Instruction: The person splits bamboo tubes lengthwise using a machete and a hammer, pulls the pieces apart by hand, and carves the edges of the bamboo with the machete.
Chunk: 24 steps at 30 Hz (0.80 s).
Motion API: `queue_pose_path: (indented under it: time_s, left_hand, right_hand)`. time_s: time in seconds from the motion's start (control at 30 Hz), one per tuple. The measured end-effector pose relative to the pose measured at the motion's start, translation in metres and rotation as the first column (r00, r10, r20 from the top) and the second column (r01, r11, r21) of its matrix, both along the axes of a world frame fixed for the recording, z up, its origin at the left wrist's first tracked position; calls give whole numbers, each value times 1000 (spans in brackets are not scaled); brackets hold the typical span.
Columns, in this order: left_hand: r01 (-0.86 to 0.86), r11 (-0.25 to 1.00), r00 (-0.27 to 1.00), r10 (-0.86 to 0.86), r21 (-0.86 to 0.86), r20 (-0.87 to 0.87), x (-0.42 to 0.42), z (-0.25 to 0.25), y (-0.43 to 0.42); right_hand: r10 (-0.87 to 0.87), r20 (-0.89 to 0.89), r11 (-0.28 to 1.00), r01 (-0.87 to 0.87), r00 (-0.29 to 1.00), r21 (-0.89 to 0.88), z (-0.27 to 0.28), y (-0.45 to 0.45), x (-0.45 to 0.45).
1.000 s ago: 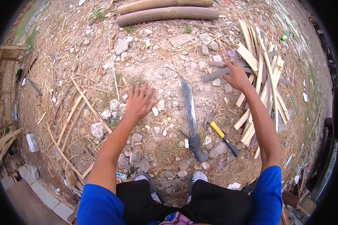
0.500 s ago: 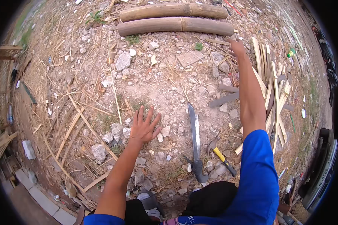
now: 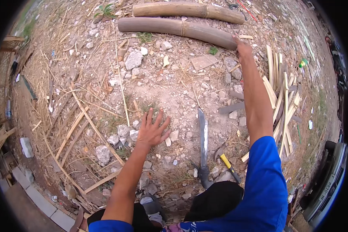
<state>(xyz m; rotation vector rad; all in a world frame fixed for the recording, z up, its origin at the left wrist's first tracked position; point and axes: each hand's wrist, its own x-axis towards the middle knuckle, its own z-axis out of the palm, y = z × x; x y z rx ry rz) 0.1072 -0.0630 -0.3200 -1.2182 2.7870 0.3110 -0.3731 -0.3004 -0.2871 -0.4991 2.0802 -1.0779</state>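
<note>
My right hand point(image 3: 243, 49) reaches far forward and grips the right end of the nearer bamboo pole point(image 3: 154, 26), its fingers partly hidden around the end. That pole now slants, its right end nearer to me. A second bamboo pole point(image 3: 181, 9) lies just behind it. Over the stony ground at centre left, my left hand point(image 3: 152, 127) is open with fingers spread, holding nothing. A machete point(image 3: 203, 139) with a dark handle lies between my arms. Beside it is a hammer point(image 3: 228, 164) with a yellow and black handle.
Split bamboo strips point(image 3: 284, 100) are heaped to the right of my right arm. Long thin strips point(image 3: 91, 121) lie crossed on the left. Rocks point(image 3: 133, 60) and dry grass cover the rubble ground. A vehicle point(image 3: 328, 185) stands at the right edge, concrete blocks point(image 3: 36, 199) at lower left.
My right hand has closed on the nearer bamboo pole's end, and that end has swung toward me, opening a gap from the farther pole. My left hand stays spread.
</note>
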Motion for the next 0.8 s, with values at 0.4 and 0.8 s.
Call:
queue_pose_path:
  time_s: [0.4,0.8]
  left_hand:
    - [-14,999,1000,15,-34,13,-1,12,4]
    - [79,995,972,-91,63,217,25,59,9]
  right_hand:
    - [55,-332,844,-221,942,-489,118,72,76]
    - [-169,-968,301,-925,188,-232,373,263,202]
